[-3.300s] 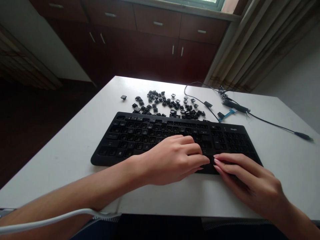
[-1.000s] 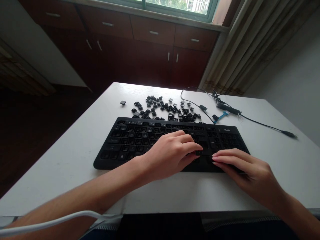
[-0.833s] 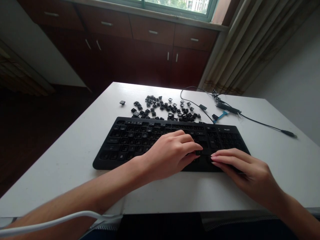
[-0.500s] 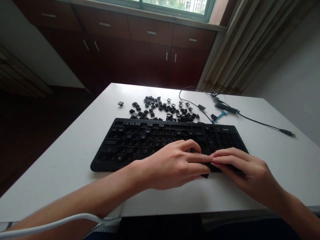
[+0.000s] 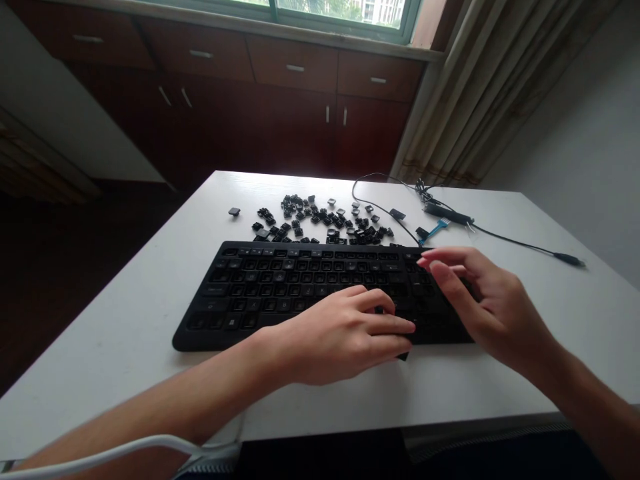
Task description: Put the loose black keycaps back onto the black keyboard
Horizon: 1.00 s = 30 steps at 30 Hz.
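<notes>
A black keyboard [image 5: 215, 291] lies on the white table, with many key positions bare and a few keycaps in place. My left hand [image 5: 350, 333] lies over its lower right part, fingers bent and close together. A dark corner [image 5: 403, 357] of something shows beneath these fingers; its kind is hidden. Over the number pad hovers my right hand [image 5: 485, 300], thumb and fingers apart, with nothing visible between them. Loose black keycaps [image 5: 325, 217] are scattered behind the keyboard, and a single keycap [image 5: 234, 211] sits apart at the left.
The keyboard's black cable [image 5: 525, 247] runs across the back right of the table [image 5: 125, 320]. Beside it lie a blue brush-like tool [image 5: 438, 229] and a thicker black handle-shaped object [image 5: 447, 214]. A white cord [image 5: 115, 448] crosses my left forearm.
My right hand has lifted away from my left fingertips, moving up over the number pad, and its fingers have spread. The left hand stays on the keyboard. The view has shifted slightly.
</notes>
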### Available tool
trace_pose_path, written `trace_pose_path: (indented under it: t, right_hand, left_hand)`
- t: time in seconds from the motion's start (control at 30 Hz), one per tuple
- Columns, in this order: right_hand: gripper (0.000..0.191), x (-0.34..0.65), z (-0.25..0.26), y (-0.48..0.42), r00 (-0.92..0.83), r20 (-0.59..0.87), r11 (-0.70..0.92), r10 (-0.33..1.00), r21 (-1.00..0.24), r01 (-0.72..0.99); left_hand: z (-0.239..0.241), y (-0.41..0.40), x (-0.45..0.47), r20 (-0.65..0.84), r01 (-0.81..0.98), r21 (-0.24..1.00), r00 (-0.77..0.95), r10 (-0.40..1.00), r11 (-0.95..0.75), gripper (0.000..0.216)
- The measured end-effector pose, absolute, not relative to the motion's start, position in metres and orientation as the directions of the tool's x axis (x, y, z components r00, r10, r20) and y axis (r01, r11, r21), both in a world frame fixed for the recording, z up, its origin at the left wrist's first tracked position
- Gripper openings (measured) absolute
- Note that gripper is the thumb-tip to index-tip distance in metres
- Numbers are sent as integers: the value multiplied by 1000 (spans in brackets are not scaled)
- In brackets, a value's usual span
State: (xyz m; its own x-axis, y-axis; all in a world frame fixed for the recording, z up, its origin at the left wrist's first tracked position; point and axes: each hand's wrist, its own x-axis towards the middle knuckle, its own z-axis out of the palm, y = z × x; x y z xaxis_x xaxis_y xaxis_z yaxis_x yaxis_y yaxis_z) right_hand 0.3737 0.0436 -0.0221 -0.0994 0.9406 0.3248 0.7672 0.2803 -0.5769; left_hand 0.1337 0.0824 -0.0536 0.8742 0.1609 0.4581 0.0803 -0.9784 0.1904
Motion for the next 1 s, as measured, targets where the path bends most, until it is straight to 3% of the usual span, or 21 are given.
trace_pose_path:
  t: [0.17,0.37,0.63,0.77,1.0]
  right_hand:
    - [30,338,-36,70,-220,423,415,879,-453,789]
    - [33,330,-53,74,-243,341,359,908,-337,870]
    - [43,327,-56,75,-220,280,269,935,-150,951]
    - [47,325,-58,75,-229,249,253,941,-71,965]
    - [50,325,-55,75,-306,176,317,936,-35,948]
  left_hand:
    - [-55,82,134,472,73,197,867,160,-978,21]
    - [-54,82,133,481,40,226,864,148,-973,21]
    - [-42,86,133,564,-32,366,803,194,-930,22]
    - [-43,87,134,601,-31,446,751,274,-894,22]
    - [-46,88,135,566,62,648,628,534,-760,19]
